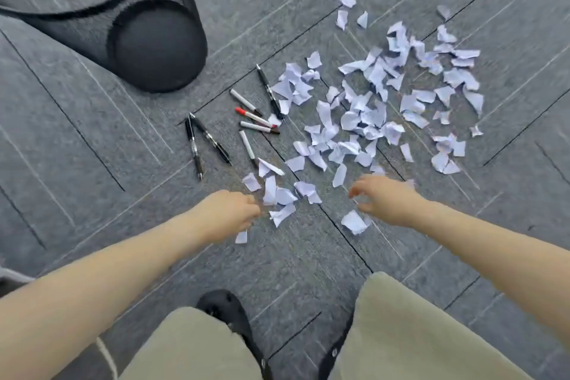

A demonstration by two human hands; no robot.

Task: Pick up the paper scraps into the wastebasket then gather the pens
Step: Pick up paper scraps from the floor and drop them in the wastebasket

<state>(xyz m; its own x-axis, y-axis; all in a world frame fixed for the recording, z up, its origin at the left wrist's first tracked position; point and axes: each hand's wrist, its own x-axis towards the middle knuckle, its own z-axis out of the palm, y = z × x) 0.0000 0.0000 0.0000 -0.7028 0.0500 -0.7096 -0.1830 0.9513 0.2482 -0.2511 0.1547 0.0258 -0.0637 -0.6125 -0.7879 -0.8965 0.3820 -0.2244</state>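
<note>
Left hand [229, 210] curled over the nearest torn white paper scraps [370, 108], grip hidden, can't tell; right hand [385, 197] loosely clawed, holding nothing. Crumpled scraps scatter across the ribbed grey carpet [92, 163]; slim pens [246, 123] beside them; black mesh wastebasket [148, 40] far-left, bare carpet around it.

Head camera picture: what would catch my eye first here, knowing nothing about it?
Most striking is the spread of torn white paper scraps across the grey carpet, right of centre. Left of them lie several pens, and a black mesh wastebasket stands at upper left. Both bare hands, left hand and right hand, reach toward the nearest scraps.
</note>
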